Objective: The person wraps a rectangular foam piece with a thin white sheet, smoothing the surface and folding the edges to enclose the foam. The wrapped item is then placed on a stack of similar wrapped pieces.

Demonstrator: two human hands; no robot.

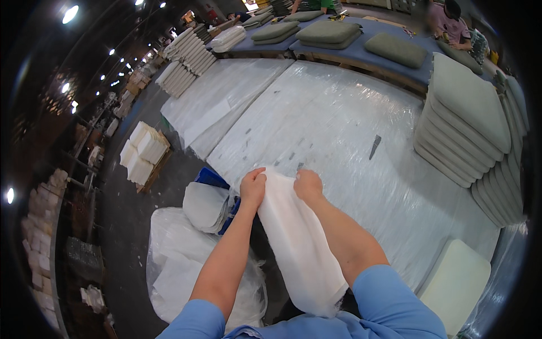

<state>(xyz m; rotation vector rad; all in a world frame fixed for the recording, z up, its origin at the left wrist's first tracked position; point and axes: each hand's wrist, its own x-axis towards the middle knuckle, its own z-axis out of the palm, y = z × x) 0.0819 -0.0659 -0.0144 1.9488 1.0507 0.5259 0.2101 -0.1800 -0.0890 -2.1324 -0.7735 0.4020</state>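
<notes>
Both arms extend forward from the lower edge. Left forearm (224, 264): bare, rising steeply with a slight inward lean. Right forearm (345, 233): bare, angled more strongly inward, toward the upper left. Left hand (253, 188) and right hand (309, 185): ungloved, roughly level, near each other but apart. Fingers are curled in on both hands, in a closed grip. Blue sleeves (396, 299) end around the elbows. Wrists show no sharp bend.
</notes>
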